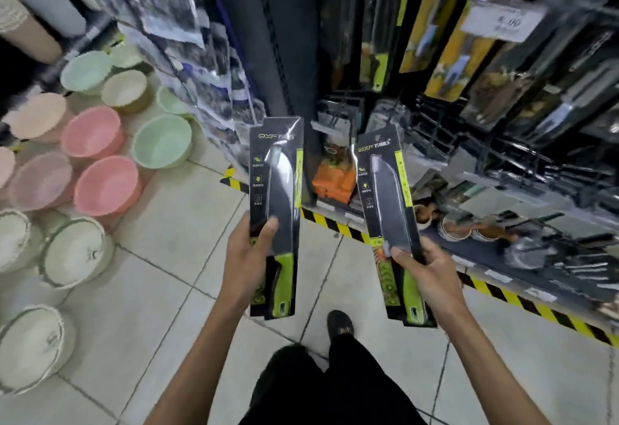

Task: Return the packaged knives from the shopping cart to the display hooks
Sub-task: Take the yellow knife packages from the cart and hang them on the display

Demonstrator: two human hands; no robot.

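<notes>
Tiled floor (160, 307) is running under you, with the rack (522, 99) rising at 2 o'clock and basins (107, 186) sitting at 9 o'clock. Your left hand (249, 257) is gripping the left pack (274, 190) by its lower half, thumb across the front. Your right hand (427, 274) is gripping the right pack (390, 203) the same way. Both knife packs are standing near upright in the air at 12 o'clock, apart from each other and not yet hung. No cart is showing.

Risks, as judged: you are holding each pack low, so the tops may be swaying as you reach for the hooks (582, 10), and a hang hole may miss. With both hands occupied, nothing is steadying the stock already hanging, so a nudge could drop it. The hooks are blurring, so I cannot tell which is free.

Count: two packs, two hands, one shoe (340, 322), at least twelve basins.
</notes>
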